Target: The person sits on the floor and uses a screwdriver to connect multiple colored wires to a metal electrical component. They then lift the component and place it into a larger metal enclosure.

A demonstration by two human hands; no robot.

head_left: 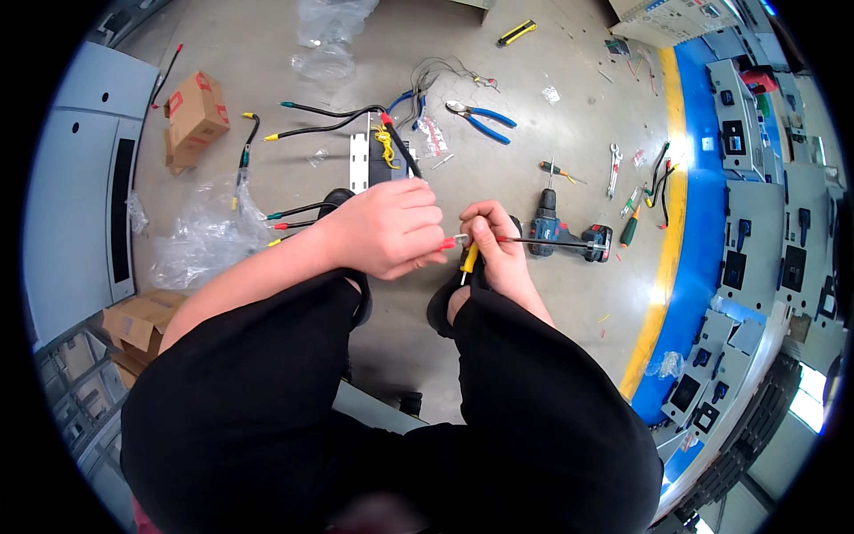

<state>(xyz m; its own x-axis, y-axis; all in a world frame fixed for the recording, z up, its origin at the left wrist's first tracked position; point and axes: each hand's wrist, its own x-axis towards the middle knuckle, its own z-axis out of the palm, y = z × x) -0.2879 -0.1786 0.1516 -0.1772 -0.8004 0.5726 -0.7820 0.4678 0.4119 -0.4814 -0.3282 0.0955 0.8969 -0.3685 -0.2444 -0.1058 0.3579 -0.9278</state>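
Observation:
My left hand (391, 230) is closed around a black cable (405, 147). The cable enters at the top of the fist, and a red-sleeved end with a metal lug (460, 238) comes out toward the right hand. My right hand (500, 254) has thumb and fingers pinched beside that lug. Under its thumb hangs a yellow piece with a metal tip (469, 259). From the same hand a thin dark rod or cable (551, 241), red near the fingers, extends rightward over the cordless drill (556, 227); its kind is unclear. Both hands are between my knees.
Blue-handled cutters (480, 119), a yellow utility knife (516, 34), wrenches (615, 169) and screwdrivers (631, 222) lie on the floor. Further left are black cables (302, 210), plastic film (205, 236) and a cardboard box (197, 116). Grey cabinets (76, 178) flank the left; a white bracket (358, 160) lies ahead.

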